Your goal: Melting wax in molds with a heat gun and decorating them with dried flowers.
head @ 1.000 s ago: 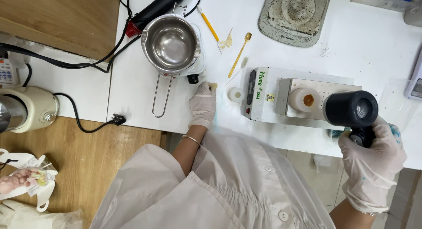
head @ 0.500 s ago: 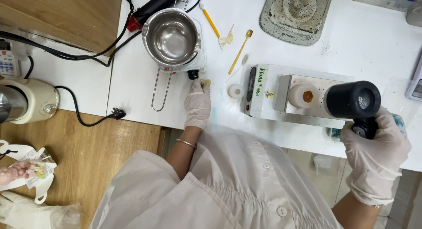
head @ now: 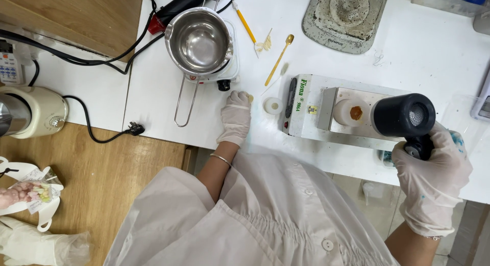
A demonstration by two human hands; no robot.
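My right hand [head: 434, 176], in a white glove, grips the handle of a black heat gun [head: 406, 115] held over a white box-shaped machine [head: 326, 110]. A small amber blob [head: 356, 112] sits in the machine's round white well, just left of the gun's barrel. My left hand [head: 236, 118], also gloved, rests on the white table with a small yellowish piece [head: 250, 98] at its fingertips. It lies just below the black knob of a small white hot plate [head: 224, 72] that carries a steel saucepan [head: 199, 41].
A white ring [head: 272, 106], a yellow spoon [head: 278, 59], a yellow-handled tool [head: 246, 22] and a grey tray [head: 347, 18] lie on the white table [head: 434, 57]. Black cables and a plug [head: 133, 128] run at left near a cream kettle [head: 33, 112]. Bags sit on the wooden surface.
The heat gun in my right hand has shifted slightly left, closer over the machine's well. My left hand stays near the hot plate's knob.
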